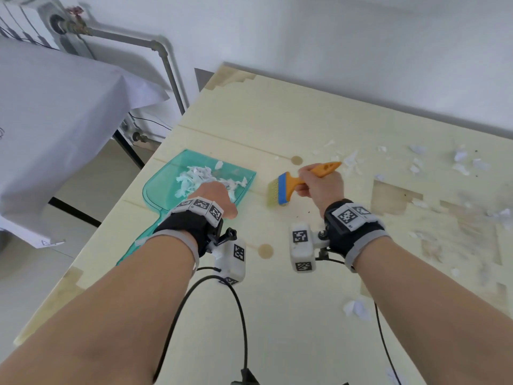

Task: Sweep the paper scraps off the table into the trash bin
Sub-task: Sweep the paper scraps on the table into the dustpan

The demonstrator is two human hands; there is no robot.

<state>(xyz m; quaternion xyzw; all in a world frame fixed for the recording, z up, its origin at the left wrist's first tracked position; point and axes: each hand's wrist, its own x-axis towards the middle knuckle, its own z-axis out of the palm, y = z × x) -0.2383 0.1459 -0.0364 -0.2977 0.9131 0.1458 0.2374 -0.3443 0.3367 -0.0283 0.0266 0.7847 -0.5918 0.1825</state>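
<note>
A translucent green dustpan lies at the table's left edge with a heap of white paper scraps inside. My left hand curls down over the pan's rear wall where the handle starts and holds it; its fingers are hidden. My right hand grips the orange handle of a small brush with a blue band, its bristles pointing left on the table, a short gap right of the pan's mouth. More paper scraps are strewn over the right side of the table, and one larger scrap lies near my right forearm.
The pale yellow table has worn brown patches at right. Beyond its left edge stand a white cloth-covered table and a radiator pipe by the wall. Black cables hang from my wrist devices. No trash bin shows.
</note>
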